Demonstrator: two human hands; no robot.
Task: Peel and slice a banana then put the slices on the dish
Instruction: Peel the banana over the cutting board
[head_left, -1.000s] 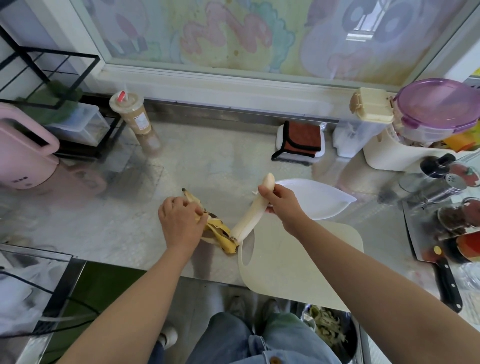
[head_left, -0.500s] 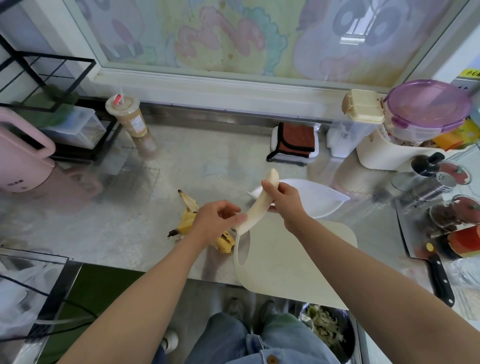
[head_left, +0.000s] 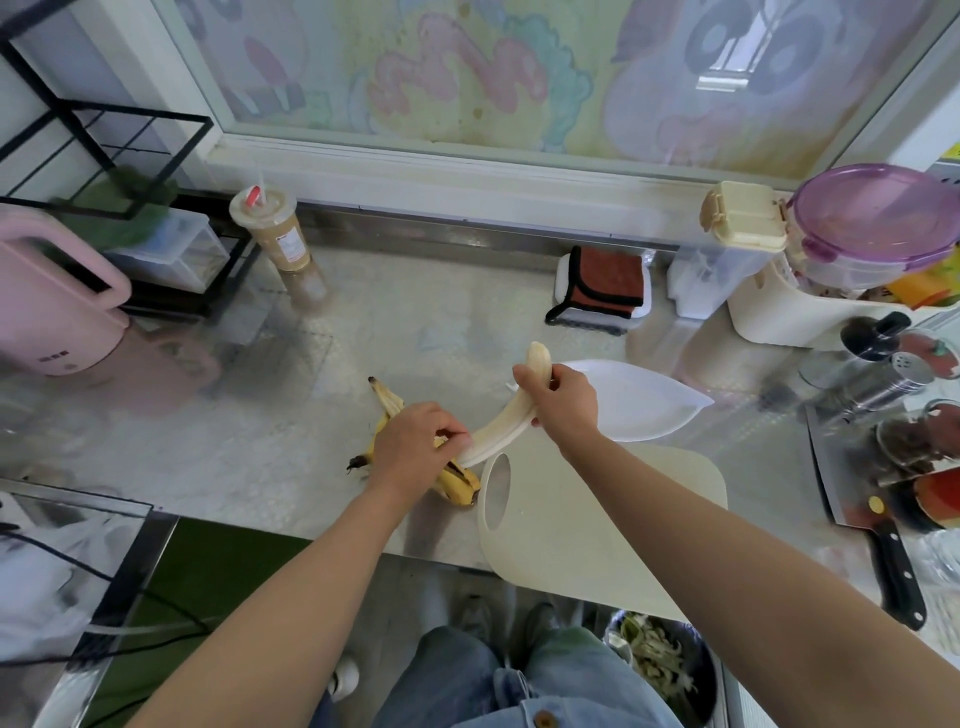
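The peeled banana (head_left: 497, 435) is clasped near its upper end by the curled right grip (head_left: 563, 402) and pinched at its lower end by the left grip (head_left: 410, 448). The peel (head_left: 461, 484) lies under the left grip on the counter (head_left: 291, 415), and the dish (head_left: 647, 408) lies just behind the right grip.

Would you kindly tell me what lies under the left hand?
The banana peel lies on the counter beneath the left hand, which pinches the peeled banana; strips stick out on both sides, but its middle is covered.

Steel counter (head_left: 260, 441): peel (head_left: 390, 401) at centre, board (head_left: 597, 519) lower centre, dish (head_left: 639, 405) centre right, cup (head_left: 283, 234) upper left, knife (head_left: 878, 530) right.
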